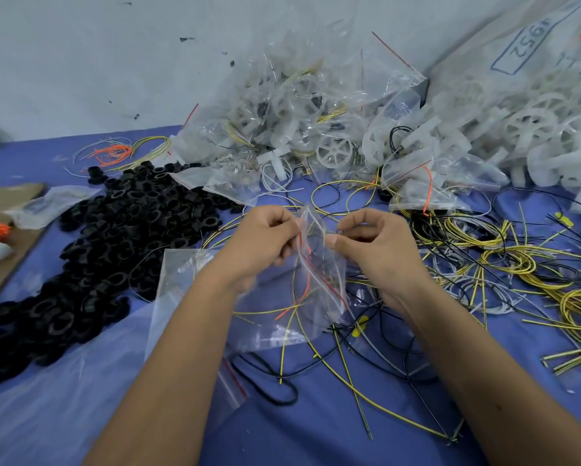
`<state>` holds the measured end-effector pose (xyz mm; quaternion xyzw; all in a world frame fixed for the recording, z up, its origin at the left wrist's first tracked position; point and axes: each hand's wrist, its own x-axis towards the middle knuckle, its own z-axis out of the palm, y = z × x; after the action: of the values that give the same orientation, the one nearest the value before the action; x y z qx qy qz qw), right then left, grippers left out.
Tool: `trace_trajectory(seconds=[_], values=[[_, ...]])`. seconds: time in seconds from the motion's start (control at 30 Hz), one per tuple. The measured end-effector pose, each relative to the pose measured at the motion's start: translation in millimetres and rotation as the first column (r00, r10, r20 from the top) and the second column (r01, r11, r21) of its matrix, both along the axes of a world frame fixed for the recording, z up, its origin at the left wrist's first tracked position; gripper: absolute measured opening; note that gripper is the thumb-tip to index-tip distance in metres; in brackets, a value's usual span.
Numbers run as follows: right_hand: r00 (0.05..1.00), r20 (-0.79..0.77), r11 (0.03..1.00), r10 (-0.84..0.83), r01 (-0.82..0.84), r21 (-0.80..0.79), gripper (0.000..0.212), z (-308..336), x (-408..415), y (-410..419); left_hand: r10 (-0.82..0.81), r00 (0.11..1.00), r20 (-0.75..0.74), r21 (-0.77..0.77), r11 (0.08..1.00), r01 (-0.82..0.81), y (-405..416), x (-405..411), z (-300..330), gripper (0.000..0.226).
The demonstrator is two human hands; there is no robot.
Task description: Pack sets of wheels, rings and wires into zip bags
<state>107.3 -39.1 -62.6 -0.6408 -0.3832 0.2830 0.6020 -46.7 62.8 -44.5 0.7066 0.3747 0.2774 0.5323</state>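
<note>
**Both hands pinching a zip bag over the desk**

Left hand point(265, 243) and right hand point(376, 250) hold one small clear zip bag point(319, 280) up between them, above the middle of the blue desk point(316, 432). Fingers of both hands are curled and pinch the bag's top edge, one hand on each side of the mouth. Bag has a red zip line; thin yellow and orange wire visible inside or behind it, cannot tell which. Under the hands lies a flat stack of empty bags point(188, 297). Left of that, a big heap of black rings point(114, 237). Loose yellow, black and white wires point(518, 264) spread over the right side of the desk. At the back, a pile of filled bags point(299, 122); far right, a heap of white wheels point(534, 136). Cardboard sheet point(3, 237) at the left edge.
</note>
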Motion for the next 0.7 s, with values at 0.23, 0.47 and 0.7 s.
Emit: trace_trajectory(seconds=[0.23,0.47,0.7], values=[[0.819,0.569,0.995,-0.074,0.019,0.102,0.028,5,-2,-2,0.042,0.984,0.170,-0.078,0.997,-0.028,2,-8,11,0.032],[0.891,0.386,0.970,0.240,-0.233,-0.065,0.019,3,-4,0,0.075,0.981,0.182,-0.041,0.997,-0.069,-19,14,12,0.024],[0.873,0.381,0.951,0.304,-0.298,-0.076,0.061,-3,-9,1,0.111,0.988,-0.104,0.284,0.956,-0.077,-19,23,3,0.036]])
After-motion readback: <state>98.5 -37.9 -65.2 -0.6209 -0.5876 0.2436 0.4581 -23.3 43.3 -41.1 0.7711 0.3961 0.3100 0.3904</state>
